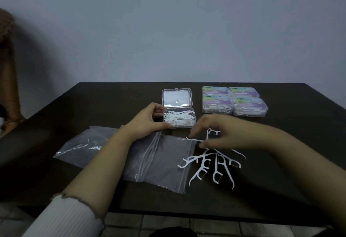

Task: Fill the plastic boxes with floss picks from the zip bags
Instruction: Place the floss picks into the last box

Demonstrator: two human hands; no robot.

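Floss picks (211, 167) loose beside empty zip bags (159, 160); four closed boxes (235, 100) behind.

left hand (148, 119) gripping open box (179, 119), right hand (222, 133) pinching pick (194, 139)

A dark table (104, 101) against a plain bluish-grey wall (168, 26), dim light, perhaps tiled floor (168, 225).

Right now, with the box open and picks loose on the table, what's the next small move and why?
Probably carry the floss pick in the right hand over to the open box and drop it in. The left hand already steadies that box at its left edge, the lid is up, and the box is only partly filled. More loose picks lie beside the empty zip bag, waiting their turn.
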